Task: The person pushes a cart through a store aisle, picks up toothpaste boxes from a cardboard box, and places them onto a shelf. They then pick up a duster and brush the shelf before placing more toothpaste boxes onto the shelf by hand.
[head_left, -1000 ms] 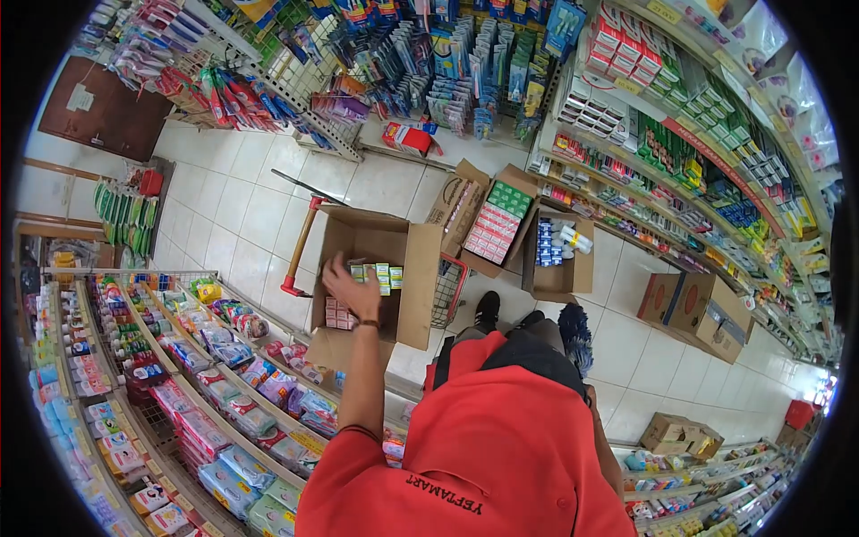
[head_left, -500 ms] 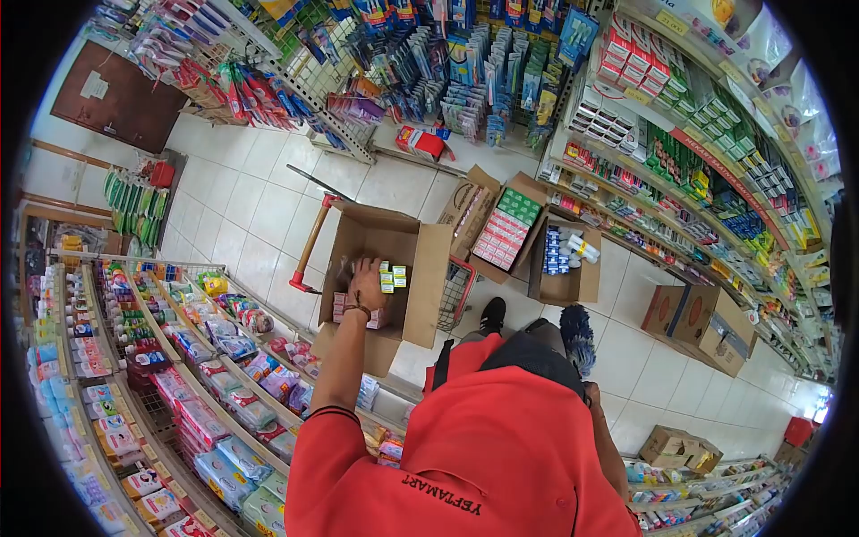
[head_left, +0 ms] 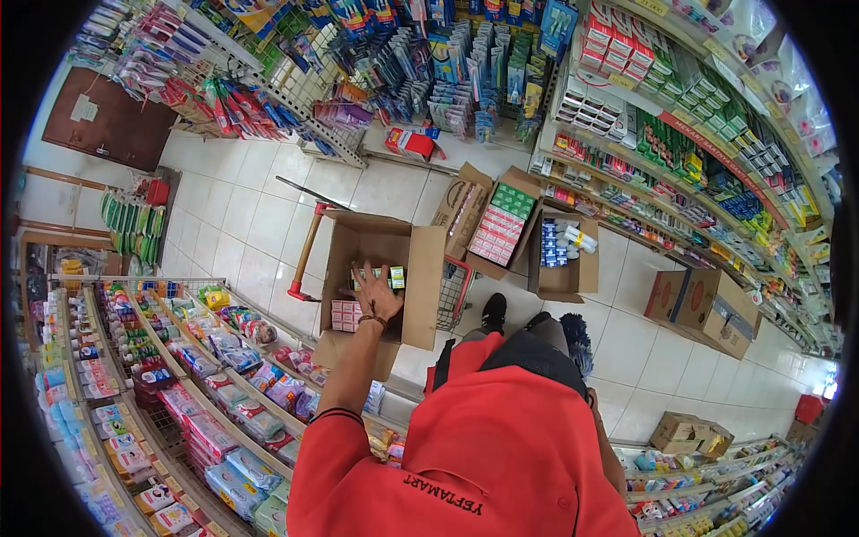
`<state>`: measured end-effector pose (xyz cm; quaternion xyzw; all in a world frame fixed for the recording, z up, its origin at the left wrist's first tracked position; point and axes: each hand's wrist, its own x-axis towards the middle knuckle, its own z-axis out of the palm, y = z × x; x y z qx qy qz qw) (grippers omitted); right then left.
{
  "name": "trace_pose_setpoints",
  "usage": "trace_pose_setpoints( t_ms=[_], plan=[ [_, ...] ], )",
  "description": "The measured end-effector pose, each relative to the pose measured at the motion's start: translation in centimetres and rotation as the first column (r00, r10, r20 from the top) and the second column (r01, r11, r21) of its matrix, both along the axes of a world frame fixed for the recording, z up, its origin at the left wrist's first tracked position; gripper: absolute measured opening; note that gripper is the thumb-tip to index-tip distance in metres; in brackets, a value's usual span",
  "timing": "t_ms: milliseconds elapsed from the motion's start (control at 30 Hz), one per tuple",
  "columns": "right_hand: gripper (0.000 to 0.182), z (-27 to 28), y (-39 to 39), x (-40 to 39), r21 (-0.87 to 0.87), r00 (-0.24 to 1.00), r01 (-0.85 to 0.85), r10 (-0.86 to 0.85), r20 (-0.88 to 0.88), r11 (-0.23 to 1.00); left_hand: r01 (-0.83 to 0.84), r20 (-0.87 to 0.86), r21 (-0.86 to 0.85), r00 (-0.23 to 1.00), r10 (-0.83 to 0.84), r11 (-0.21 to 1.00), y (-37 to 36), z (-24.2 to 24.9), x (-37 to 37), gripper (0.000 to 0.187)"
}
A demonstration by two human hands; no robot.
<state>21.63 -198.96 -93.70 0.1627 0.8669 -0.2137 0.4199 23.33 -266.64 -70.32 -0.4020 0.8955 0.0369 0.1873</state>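
My left hand point(head_left: 376, 294) reaches down into an open cardboard box point(head_left: 425, 286), its fingers spread over small green, white and yellow boxes point(head_left: 396, 277). Near my wrist, small pink-and-white boxes point(head_left: 346, 314) sit in the same carton. A bracelet circles that wrist. On the right, my right hand point(head_left: 591, 395) is low beside my body, mostly hidden by the red shirt. Just beyond it a dark blue fluffy duster point(head_left: 575, 344) sticks out; the fingers there do not show.
A red-handled shopping cart point(head_left: 308, 251) is around the box. Further right stand a carton of green and pink packs point(head_left: 506, 219) and a carton of blue-white packs point(head_left: 562, 276). Closed cartons point(head_left: 702, 309) lie on the tiled floor. Stocked shelves point(head_left: 680, 134) line both sides.
My left hand has moved slightly right inside the box, its fingers spreading over the green and yellow boxes. More of the pink boxes now shows. The view has shifted a little.
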Motion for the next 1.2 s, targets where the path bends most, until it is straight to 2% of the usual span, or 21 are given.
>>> trace_pose_setpoints(
  t_ms=[67, 100, 167, 267, 300, 367, 433, 500, 533, 600, 633, 667, 733, 767, 833, 867, 933, 1000, 1067, 1133, 1200],
  plan=[
    [0.056, 3.9, -2.1, -0.6, 0.01, 0.999, 0.034, -0.034, 0.019, 0.999, 0.138, -0.129, -0.123, 0.98, -0.153, 0.983, -0.5, -2.7, 1.3, 0.071],
    [0.056, 3.5, -1.9, -0.4, 0.013, 0.999, 0.039, -0.039, 0.019, 0.999, 0.143, -0.129, -0.12, 0.979, -0.158, 0.983, -0.6, -2.9, 1.4, 0.071],
    [0.053, 2.7, -1.5, -0.2, 0.026, 0.994, -0.077, 0.079, -0.07, 0.997, 0.316, -0.199, -0.129, 0.92, -0.337, 0.94, -0.6, -3.3, 1.9, 0.068],
    [0.05, 0.6, -0.3, -0.4, 0.006, 0.987, -0.129, 0.129, -0.096, 0.992, 0.315, -0.162, -0.014, 0.936, -0.313, 0.949, -0.6, -2.3, 2.0, 0.066],
    [0.05, -0.3, 0.0, -0.6, 0.004, 0.986, -0.138, 0.138, -0.094, 0.99, 0.281, -0.159, 0.035, 0.949, -0.272, 0.959, -0.2, -0.8, 1.7, 0.064],
    [0.049, -1.4, 0.2, -1.4, 0.076, 0.977, -0.206, 0.209, -0.031, 0.976, 0.256, -0.164, -0.001, 0.953, -0.253, 0.967, -0.3, -1.3, 2.3, 0.065],
    [0.048, 2.9, -1.8, -2.4, 0.059, 0.984, -0.161, 0.165, -0.069, 0.985, 0.239, -0.172, -0.037, 0.955, -0.242, 0.97, -0.2, -1.2, 2.3, 0.068],
    [0.047, 6.9, -3.9, -3.1, 0.039, 0.988, -0.11, 0.114, -0.101, 0.993, 0.073, -0.11, -0.07, 0.991, -0.081, 0.995, 0.1, -0.2, 2.0, 0.069],
    [0.047, 7.8, -4.3, -3.2, 0.028, 0.99, -0.106, 0.108, -0.095, 0.994, 0.076, -0.11, -0.07, 0.991, -0.083, 0.995, -0.2, -0.5, 2.1, 0.069],
    [0.048, 8.6, -4.8, -3.1, 0.021, 0.991, -0.101, 0.103, -0.089, 0.995, -0.126, -0.185, -0.086, 0.977, 0.108, 0.988, -1.4, -2.0, 2.6, 0.073],
    [0.048, 7.9, -4.5, -2.9, 0.035, 0.986, -0.103, 0.107, -0.129, 0.994, -0.089, -0.207, -0.112, 0.976, 0.064, 0.99, -1.7, -2.6, 2.9, 0.081],
    [0.049, 7.2, -4.1, -2.9, 0.049, 0.979, -0.106, 0.113, -0.169, 0.993, -0.091, -0.208, -0.11, 0.976, 0.067, 0.99, -2.3, -3.5, 3.3, 0.081],
    [0.05, 11.5, -5.7, -3.5, 0.005, 0.982, -0.09, 0.089, -0.167, 0.996, -0.119, -0.418, -0.081, 0.906, 0.074, 0.99, -3.3, -5.1, 3.9, 0.091],
    [0.051, 12.4, -6.0, -3.5, -0.042, 0.985, -0.068, 0.06, -0.163, 0.997, -0.118, -0.417, -0.082, 0.906, 0.073, 0.99, -2.8, -3.5, 3.3, 0.091],
    [0.053, 9.3, -4.4, -3.0, -0.026, 0.994, -0.054, 0.052, -0.092, 0.998, -0.142, -0.178, -0.066, 0.976, 0.129, 0.988, -1.0, 1.6, 0.9, 0.097],
    [0.054, 6.8, -3.1, -2.6, -0.01, 0.999, -0.045, 0.044, -0.022, 0.999, -0.142, -0.178, -0.067, 0.976, 0.129, 0.988, -1.3, 1.3, 0.6, 0.097],
    [0.055, 3.1, -1.3, -1.6, 0.024, 0.998, -0.055, 0.056, -0.009, 0.998, -0.158, -0.075, -0.039, 0.985, 0.155, 0.987, -1.8, 0.2, 0.5, 0.098],
    [0.057, 1.8, -0.7, -1.1, 0.057, 0.998, -0.067, 0.067, 0.007, 0.996, -0.105, -0.017, -0.077, 0.994, 0.104, 0.992, -2.6, -0.4, 0.4, 0.099],
    [0.056, 1.4, -0.5, -1.0, -0.002, 0.998, -0.049, 0.049, 0.044, 0.999, -0.048, 0.038, -0.112, 0.998, 0.052, 0.993, -2.6, -1.0, 0.4, 0.099],
    [0.054, -2.0, 0.7, -0.3, 0.008, 0.996, -0.085, 0.085, -0.02, 0.996, -0.077, 0.013, -0.153, 0.997, 0.08, 0.985, -2.4, -1.2, 0.6, 0.096],
    [0.053, -0.4, -1.1, 0.0, 0.017, 0.991, -0.107, 0.108, -0.079, 0.994, -0.113, 0.021, -0.138, 0.993, 0.117, 0.984, -1.3, 1.2, -0.1, 0.095]
  ],
)
